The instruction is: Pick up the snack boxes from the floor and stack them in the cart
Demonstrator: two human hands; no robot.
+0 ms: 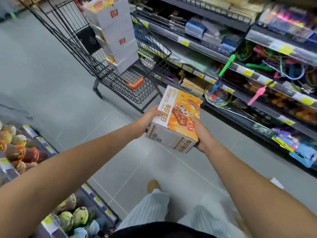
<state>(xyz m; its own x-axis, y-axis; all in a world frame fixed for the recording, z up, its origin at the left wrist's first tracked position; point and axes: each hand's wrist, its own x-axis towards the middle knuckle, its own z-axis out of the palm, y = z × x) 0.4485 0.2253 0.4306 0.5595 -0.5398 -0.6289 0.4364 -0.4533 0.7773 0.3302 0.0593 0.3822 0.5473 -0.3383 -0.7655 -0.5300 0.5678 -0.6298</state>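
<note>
I hold an orange and white snack box (176, 115) between both hands, in the air over the aisle floor. My left hand (149, 121) grips its left side with the fingers curled underneath. My right hand (201, 133) grips its right side, thumb on top. Ahead stands a black wire cart (137, 83) with an orange handle. Inside it a tall stack of white snack boxes (115, 31) leans against the cart's back.
Shelves on the right (248, 69) carry toys, ropes and yellow price tags. A low shelf of plush toys (20, 146) lines the left. Grey tiled floor (51, 74) runs between them. My legs and one shoe (153, 185) show below.
</note>
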